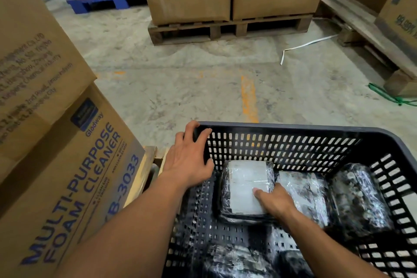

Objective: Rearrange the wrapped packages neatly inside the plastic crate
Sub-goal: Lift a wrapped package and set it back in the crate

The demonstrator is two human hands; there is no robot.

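A dark grey slotted plastic crate (282,130) fills the lower right of the head view. Several packages in clear wrap lie inside. One with a pale label (243,184) rests against the far wall. A second (304,189) and a third, darker one (358,198) lie to its right. More wrapped packages (234,259) sit at the near edge. My left hand (189,153) grips the crate's far left corner rim. My right hand (274,202) holds the labelled package's right edge, thumb on top, fingers tucked between it and the second package.
Stacked cardboard boxes marked "Multi-Purpose Foam Cleaner" (67,176) stand close on the left. More boxes on a wooden pallet (225,29) sit ahead, another pallet (372,40) at right. A white strap (304,46) and a green cord (392,97) lie on the concrete floor.
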